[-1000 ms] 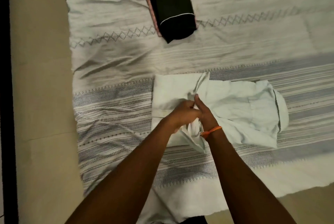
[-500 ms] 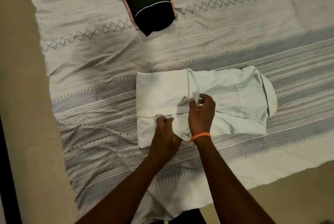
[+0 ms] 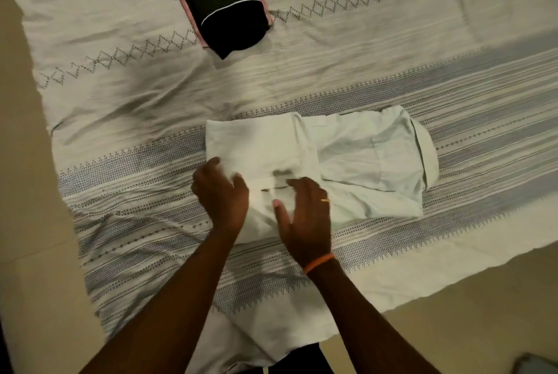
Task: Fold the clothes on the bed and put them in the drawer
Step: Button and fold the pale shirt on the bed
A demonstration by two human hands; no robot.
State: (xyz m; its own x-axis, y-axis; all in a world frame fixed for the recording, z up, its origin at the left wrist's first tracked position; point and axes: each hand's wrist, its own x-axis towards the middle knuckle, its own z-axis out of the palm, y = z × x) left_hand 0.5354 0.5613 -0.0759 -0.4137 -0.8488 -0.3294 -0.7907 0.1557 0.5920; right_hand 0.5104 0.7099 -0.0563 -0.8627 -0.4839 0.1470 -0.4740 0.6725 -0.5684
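The left hand [image 3: 222, 197] lies flat, fingers spread, on the near-left corner of the pale shirt [image 3: 356, 162], gripping nothing. Just right of it the right hand [image 3: 305, 216] presses down the same way, also open. The shirt sits mid-bed on the patterned bedsheet [image 3: 453, 72], its long axis running left to right, collar end far right (well beyond either palm). Both hands crowd the left end, so the next fold probably carries that end rightward.

My arms are bare from the elbows down, no sleeves on them. On my right wrist I wear 1 thin orange band [image 3: 319, 263]. On a finger of my right hand [image 3: 305, 216] sits 1 slim gold ring [image 3: 325, 200]. My left hand [image 3: 222, 192] wears nothing
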